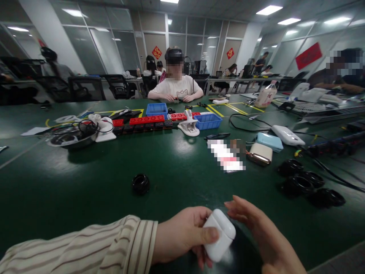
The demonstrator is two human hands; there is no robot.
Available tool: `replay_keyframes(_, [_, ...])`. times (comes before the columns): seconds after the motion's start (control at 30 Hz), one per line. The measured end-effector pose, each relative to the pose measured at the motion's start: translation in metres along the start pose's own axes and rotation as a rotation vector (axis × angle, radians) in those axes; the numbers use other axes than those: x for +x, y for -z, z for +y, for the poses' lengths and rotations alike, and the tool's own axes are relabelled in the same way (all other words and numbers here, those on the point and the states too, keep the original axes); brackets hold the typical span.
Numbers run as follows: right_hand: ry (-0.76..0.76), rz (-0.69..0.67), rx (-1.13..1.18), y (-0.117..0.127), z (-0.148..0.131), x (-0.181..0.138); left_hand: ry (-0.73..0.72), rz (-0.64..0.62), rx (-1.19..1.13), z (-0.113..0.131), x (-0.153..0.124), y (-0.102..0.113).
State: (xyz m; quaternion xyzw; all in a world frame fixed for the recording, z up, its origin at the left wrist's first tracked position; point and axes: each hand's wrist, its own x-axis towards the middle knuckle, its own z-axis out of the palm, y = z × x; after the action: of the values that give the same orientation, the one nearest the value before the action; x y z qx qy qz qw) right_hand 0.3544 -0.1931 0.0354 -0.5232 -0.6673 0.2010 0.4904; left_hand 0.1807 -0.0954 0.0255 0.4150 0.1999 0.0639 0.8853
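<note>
A white earbud case (220, 235) with its lid closed is gripped in my left hand (189, 233), the thumb lying across its front. Just right of the case is my right hand (256, 224), fingers stretched out and holding nothing; a small gap seems to separate its fingertips from the case. Both hands are above the near side of the green table (99, 198). Ahead and to the left, a black ring-shaped part (140, 184) sits on the tabletop.
Several black ring-shaped parts (302, 184) lie at right. Beyond are a cream power bank (260, 153), a blue one (268, 141), a blurred-out phone (225, 156), blue bins (208, 121), red blocks (146, 120) and a metal bowl (71, 140). A person (175, 85) sits opposite.
</note>
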Motion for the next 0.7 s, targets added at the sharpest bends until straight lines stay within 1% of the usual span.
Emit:
replay_keyframes(0.03, [-0.019,0.01,-0.007,0.0,-0.001,0.0,-0.025,0.038,0.023,0.0,0.001,0.0])
replay_keyframes(0.1, [-0.065,-0.026,-0.085,-0.002,-0.005,0.003,-0.052,0.093,0.062,-0.002,0.002,-0.001])
replay_keyframes(0.17, [-0.116,-0.083,-0.186,-0.004,-0.01,0.008,-0.076,0.122,0.079,-0.004,0.002,-0.002])
replay_keyframes(0.23, [-0.176,-0.079,-0.222,-0.007,-0.013,0.014,-0.106,0.138,0.083,-0.007,0.002,-0.002])
replay_keyframes(0.4, [-0.337,0.009,-0.046,-0.016,-0.01,0.02,-0.196,0.162,0.058,-0.014,0.002,-0.004])
replay_keyframes(0.47, [-0.359,0.04,-0.025,-0.02,-0.007,0.018,-0.22,0.173,0.055,-0.015,0.003,-0.004])
replay_keyframes(0.53, [-0.322,0.084,-0.057,-0.021,-0.004,0.015,-0.244,0.196,0.055,-0.016,0.003,-0.003])
replay_keyframes(0.63, [-0.164,0.195,-0.185,-0.016,-0.002,0.011,-0.278,0.216,0.053,-0.016,0.003,-0.002])
replay_keyframes(0.7, [-0.055,0.236,-0.302,-0.008,-0.006,0.011,-0.283,0.212,0.062,-0.016,0.003,-0.002])
